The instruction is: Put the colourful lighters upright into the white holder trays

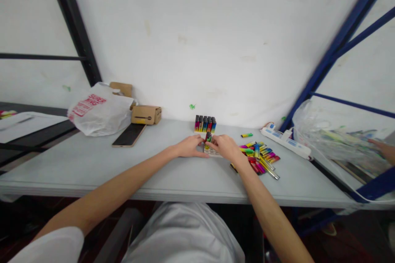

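Note:
A pale tray (pixel 212 153) with rows of small holes lies on the table between my hands. My left hand (pixel 190 147) grips the tray's left end, its thumb at the front and its fingers curled toward the back. My right hand (pixel 226 146) pinches an upright lighter (pixel 208 139) with a dark top and a yellow-green body, over the left part of the tray. Whether its base sits in a hole is hard to see. Just behind stands a block of upright, many-coloured lighters (pixel 205 124). Right of my right hand lies a loose pile of lighters (pixel 262 156), partly hidden by my forearm.
One lighter (pixel 247 135) lies apart behind the pile. A power strip (pixel 285 140) runs along the right side. At the left are a phone (pixel 128 135), a small cardboard box (pixel 146 114) and a white plastic bag (pixel 100 111). Another person's hand (pixel 382 150) shows at far right.

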Demonstrator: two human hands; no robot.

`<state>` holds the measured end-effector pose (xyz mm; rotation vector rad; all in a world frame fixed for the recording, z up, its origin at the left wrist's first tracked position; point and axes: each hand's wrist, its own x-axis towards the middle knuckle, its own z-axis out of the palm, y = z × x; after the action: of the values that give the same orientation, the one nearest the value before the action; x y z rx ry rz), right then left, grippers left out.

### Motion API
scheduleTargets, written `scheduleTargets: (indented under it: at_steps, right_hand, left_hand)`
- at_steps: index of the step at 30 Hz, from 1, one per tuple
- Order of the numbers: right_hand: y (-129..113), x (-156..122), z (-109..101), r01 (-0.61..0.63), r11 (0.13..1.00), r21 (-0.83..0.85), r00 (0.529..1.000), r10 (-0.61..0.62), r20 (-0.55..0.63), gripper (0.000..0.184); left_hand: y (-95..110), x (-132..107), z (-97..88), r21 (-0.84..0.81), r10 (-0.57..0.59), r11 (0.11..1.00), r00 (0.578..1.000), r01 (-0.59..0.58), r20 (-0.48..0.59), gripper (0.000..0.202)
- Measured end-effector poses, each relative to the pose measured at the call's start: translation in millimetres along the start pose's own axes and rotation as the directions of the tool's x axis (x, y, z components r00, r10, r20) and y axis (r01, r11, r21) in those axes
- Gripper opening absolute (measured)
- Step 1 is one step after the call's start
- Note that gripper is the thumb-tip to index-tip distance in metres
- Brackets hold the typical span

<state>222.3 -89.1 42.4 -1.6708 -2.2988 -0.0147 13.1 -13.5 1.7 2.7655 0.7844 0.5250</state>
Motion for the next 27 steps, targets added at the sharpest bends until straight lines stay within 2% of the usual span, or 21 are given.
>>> scheduleTargets:
  at_steps: [4, 9, 12, 14, 15, 17, 20, 24, 27]
  right_hand:
    - [14, 2, -3, 0.023, 0.993, 0.116, 0.999, -0.027, 0.033, 0.053]
    - [55, 6, -7, -0.036, 0.990, 0.139, 0.996, 0.046, -0.075, 0.053]
    - [87, 4, -2, -0.181, 0.983, 0.038, 0.975, 0.184, -0.120, 0.041]
    - [105, 1, 5, -0.363, 0.931, -0.034, 0.925, 0.356, -0.133, 0.043]
    - [113, 0, 9, -0.445, 0.894, -0.057, 0.892, 0.438, -0.109, 0.046]
    - [122, 0, 15, -0.513, 0.855, -0.075, 0.859, 0.511, -0.041, 0.048]
    - [123, 3, 20, -0.475, 0.878, -0.067, 0.879, 0.477, 0.017, 0.047]
    - [120, 10, 18, -0.373, 0.927, -0.032, 0.928, 0.373, -0.021, 0.047]
    - [121, 10, 22, -0.327, 0.944, -0.050, 0.945, 0.325, -0.042, 0.047]
  left_hand:
    - [0, 0, -0.6, -0.004, -0.018, 1.000, 1.000, 0.018, -0.003, 0.067]
    - [2, -1, -2.0, -0.019, -0.004, 1.000, 1.000, 0.003, -0.007, 0.066]
    - [2, 0, -2.2, -0.003, 0.001, 1.000, 1.000, -0.001, -0.001, 0.068]
    - [1, 1, -2.1, 0.015, 0.004, 1.000, 1.000, -0.004, 0.009, 0.068]
    - [1, 1, -2.0, 0.025, 0.005, 1.000, 1.000, -0.005, 0.012, 0.068]
    - [0, 2, -1.7, 0.038, 0.007, 0.999, 1.000, -0.008, 0.010, 0.067]
    - [0, 2, -0.8, 0.035, 0.010, 0.999, 1.000, -0.010, 0.005, 0.068]
    - [1, 2, -0.1, 0.044, -0.005, 0.999, 1.000, 0.004, 0.021, 0.067]
    - [2, 1, -1.2, 0.050, -0.025, 0.998, 0.999, 0.023, 0.033, 0.069]
